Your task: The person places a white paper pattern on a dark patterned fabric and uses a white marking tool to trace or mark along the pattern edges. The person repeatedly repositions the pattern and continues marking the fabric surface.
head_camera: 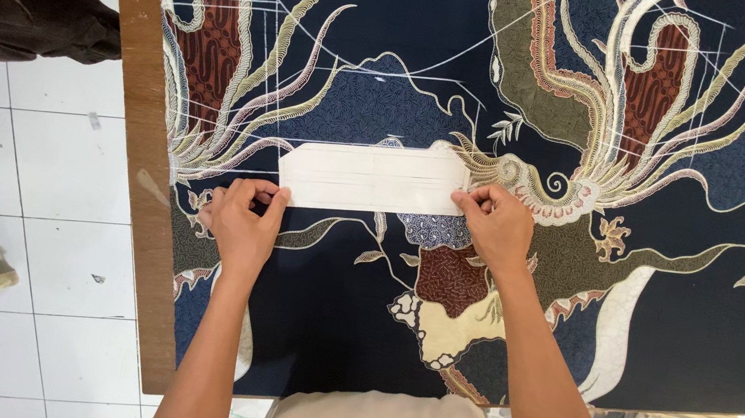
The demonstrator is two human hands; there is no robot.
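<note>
While both hands pinch its ends — left hand (241, 222), right hand (495, 225) — white rectangular strip (370, 176) lies flat on patterned batik cloth (420, 46).

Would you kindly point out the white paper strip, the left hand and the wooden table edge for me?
white paper strip (368, 178), head view, middle of the strip's flat face.
left hand (241, 222), head view, back of the hand.
wooden table edge (145, 151), head view, bare brown board beside the patterned cloth.

Left hand (241, 222) and right hand (496, 225) stretched forward, palms down; fingers (272, 192) pinched.
</note>
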